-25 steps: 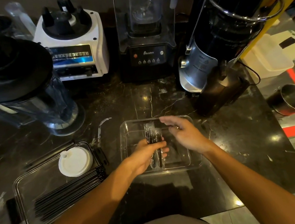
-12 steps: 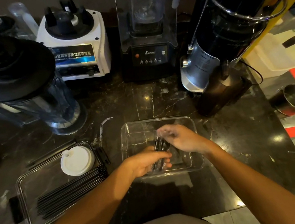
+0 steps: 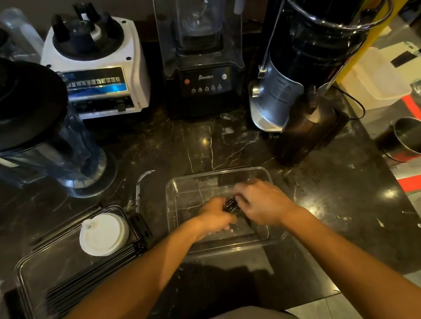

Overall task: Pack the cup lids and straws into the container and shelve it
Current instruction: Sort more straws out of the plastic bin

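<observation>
Left hand and right hand both closed round small bundle of black plastic straws, fingertips meeting over it. Bundle low inside clear rectangular plastic container. Left of hands: clear flat lid tray bearing white round cup lids and more black straws.

One view only: head cam, wide-angle, looks fwd and steeply down from above the dark marble counter. Close-in: forearms fill the bottom, the person's torso at the lower edge. Blenders line the far edge, bent by the lens. Floor on the right, probably tiled; too dim to be sure.
</observation>
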